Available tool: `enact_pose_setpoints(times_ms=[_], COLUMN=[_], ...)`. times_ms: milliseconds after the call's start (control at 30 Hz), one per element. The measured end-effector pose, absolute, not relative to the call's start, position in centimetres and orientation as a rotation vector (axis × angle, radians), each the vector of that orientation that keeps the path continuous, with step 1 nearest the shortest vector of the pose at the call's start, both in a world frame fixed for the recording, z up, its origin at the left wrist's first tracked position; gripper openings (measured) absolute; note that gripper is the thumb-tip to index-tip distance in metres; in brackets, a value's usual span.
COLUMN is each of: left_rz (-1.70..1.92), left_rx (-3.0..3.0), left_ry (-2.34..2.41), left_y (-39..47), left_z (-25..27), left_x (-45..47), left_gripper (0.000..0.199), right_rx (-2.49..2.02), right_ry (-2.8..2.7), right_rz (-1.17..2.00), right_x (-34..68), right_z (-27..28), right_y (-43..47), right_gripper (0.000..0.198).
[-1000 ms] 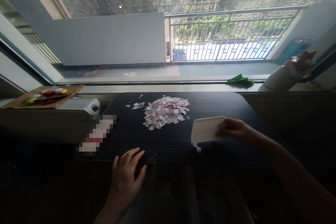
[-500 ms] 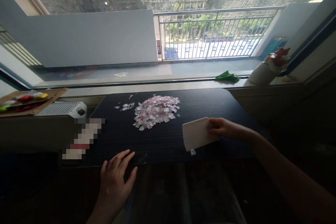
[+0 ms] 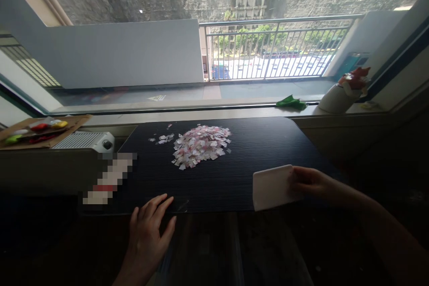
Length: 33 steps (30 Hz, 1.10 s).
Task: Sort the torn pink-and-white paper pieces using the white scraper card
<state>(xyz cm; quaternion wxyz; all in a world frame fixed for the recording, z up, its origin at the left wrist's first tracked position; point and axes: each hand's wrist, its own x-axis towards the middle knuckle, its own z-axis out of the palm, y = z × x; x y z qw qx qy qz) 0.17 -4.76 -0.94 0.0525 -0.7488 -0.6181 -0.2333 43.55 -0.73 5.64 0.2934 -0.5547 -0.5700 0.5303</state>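
A heap of small pink and white paper scraps lies on the far middle of a black ribbed mat, with a few loose scraps to its left. My right hand grips a white flat card by its right edge, at the mat's near right edge. My left hand rests flat with fingers spread at the mat's near edge, fingertips just touching it, holding nothing.
A blurred-out oblong item lies at the mat's left edge. A grey ribbed device and a cardboard sheet with coloured pieces sit at the far left. A green cloth and a white pot stand on the windowsill.
My right hand has pulled the white card right and toward me, to the mat's near edge. The small scraps seen below the card earlier are out of sight. My left hand has stayed put.
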Motion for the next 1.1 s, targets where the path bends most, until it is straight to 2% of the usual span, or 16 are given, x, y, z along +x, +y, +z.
enact_pose_setpoints(times_ms=[167, 333, 567, 867, 1100], left_rz=[-0.698, -0.705, -0.723, -0.792, -0.694], left_rx=[-2.251, -2.263, -2.281, -2.242, -2.307], left_ry=[-1.939, -1.864, -1.852, -1.947, -1.896], left_y=[-5.1, -4.9, -4.7, -5.2, -5.0], left_z=[-0.8, -2.2, -2.9, -1.5, -1.6], left_x=[0.8, -0.1, -0.4, 0.9, 0.2], left_gripper=[0.034, 0.035, 0.036, 0.034, 0.035], right_rx=[-1.421, -1.491, -1.463, -1.463, -1.545], right_ry=[-1.277, -1.246, -1.386, -1.606, -1.627], right_rz=[0.987, 0.698, 0.785, 0.617, 0.461], right_x=[40.6, 36.9, 34.4, 31.6, 32.1], right_z=[3.5, 2.5, 1.2, 2.7, 2.9], right_y=[2.7, 6.1, 2.6, 4.2, 3.1], right_gripper=[0.042, 0.040, 0.028, 0.015, 0.018])
